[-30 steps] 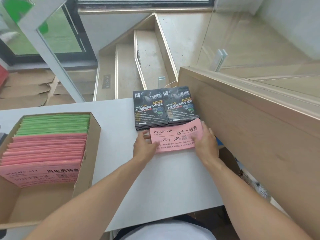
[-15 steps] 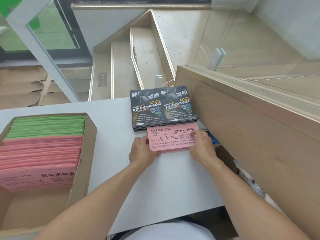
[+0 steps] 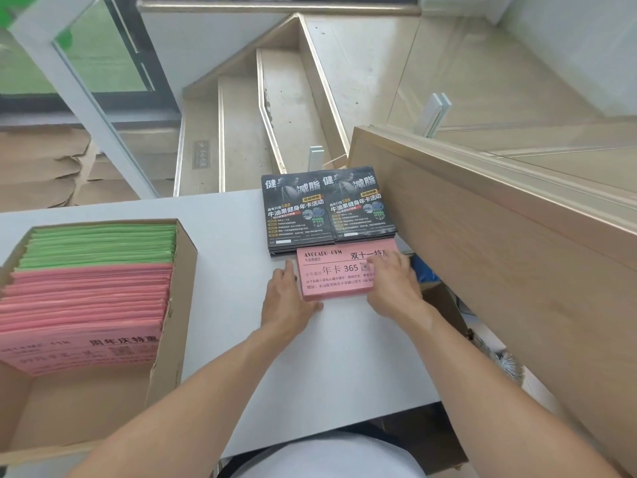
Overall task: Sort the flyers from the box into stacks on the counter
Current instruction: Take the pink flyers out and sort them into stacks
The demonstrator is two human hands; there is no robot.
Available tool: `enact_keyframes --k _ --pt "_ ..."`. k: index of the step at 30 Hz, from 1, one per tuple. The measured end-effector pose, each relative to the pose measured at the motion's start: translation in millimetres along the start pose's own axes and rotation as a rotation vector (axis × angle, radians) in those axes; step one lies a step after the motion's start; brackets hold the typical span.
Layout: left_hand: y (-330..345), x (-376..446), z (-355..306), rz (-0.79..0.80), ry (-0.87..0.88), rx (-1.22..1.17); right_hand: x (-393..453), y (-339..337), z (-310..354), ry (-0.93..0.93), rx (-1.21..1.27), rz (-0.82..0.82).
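- Both hands work the pink stack (image 3: 336, 274) at centre frame: the left hand (image 3: 287, 300) lies against its left edge, fingers fairly straight, thumb at the near corner, gripping nothing.
- Over the stack's right part the right hand (image 3: 394, 282) rests flat, fingers spread, pressing rather than clasping.
- This stack sits on the white counter (image 3: 234, 288), touching the near edge of two dark flyer stacks (image 3: 327, 210) lying side by side.
- At left frame, the cardboard box (image 3: 179, 291) holds more pink flyers (image 3: 86, 305) and, behind them, green flyers (image 3: 103, 244).
- Thin paper like this looks light, floppy and prone to sliding apart; my guess is a bundle handles best pinched across opposite edges, then squared against the counter.
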State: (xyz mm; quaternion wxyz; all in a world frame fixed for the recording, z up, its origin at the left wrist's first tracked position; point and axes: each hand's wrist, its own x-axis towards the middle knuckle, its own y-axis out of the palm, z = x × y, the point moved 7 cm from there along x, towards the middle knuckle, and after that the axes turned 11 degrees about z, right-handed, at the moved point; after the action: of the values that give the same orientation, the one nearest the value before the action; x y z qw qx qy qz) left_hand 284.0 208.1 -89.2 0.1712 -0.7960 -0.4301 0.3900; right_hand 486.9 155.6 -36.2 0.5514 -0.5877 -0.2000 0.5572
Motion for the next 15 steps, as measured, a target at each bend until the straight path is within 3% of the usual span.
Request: enact_keyframes --k 3,5,10,15 --pt "-7 -21 -1 0.049 0.034 -0.114 -17 -3 44 -0.130 -0.019 -0.042" --pt "-24 -45 -4 -0.005 0.112 -0.197 -28 -3 77 -0.238 0.021 -0.066" --pt "-99 -120 -3 -0.318 0.338 -0.465 -47 4 147 -0.458 0.122 -0.124" --pt "-175 -184 53 -0.634 0.366 -0.443 -69 29 222 -0.670 0.185 -0.088"
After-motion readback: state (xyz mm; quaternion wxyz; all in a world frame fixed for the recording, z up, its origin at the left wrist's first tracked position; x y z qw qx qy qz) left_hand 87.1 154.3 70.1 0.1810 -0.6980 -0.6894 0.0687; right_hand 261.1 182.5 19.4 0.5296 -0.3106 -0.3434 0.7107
